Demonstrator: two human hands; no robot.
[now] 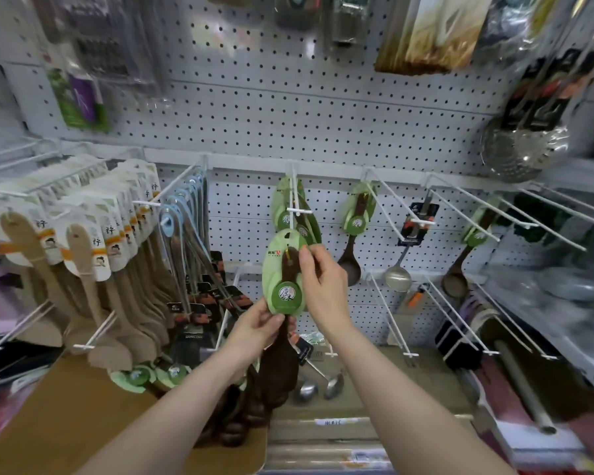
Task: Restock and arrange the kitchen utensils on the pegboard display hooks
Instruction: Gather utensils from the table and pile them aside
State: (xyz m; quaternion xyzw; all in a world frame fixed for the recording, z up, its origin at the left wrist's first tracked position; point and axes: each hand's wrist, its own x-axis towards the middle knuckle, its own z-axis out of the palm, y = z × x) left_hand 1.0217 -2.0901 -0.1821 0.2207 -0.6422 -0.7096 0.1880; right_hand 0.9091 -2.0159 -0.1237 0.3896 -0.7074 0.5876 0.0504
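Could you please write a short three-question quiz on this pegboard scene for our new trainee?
1. True or false: the left hand and the right hand both hold one dark wooden spoon.
2. What hangs on the hook just above that spoon? A. carded spoons B. whisks C. scissors
3. Fill in: the right hand's fingers pinch the green card near its ___ end.
Key: 1 true; 2 A; 3 upper.
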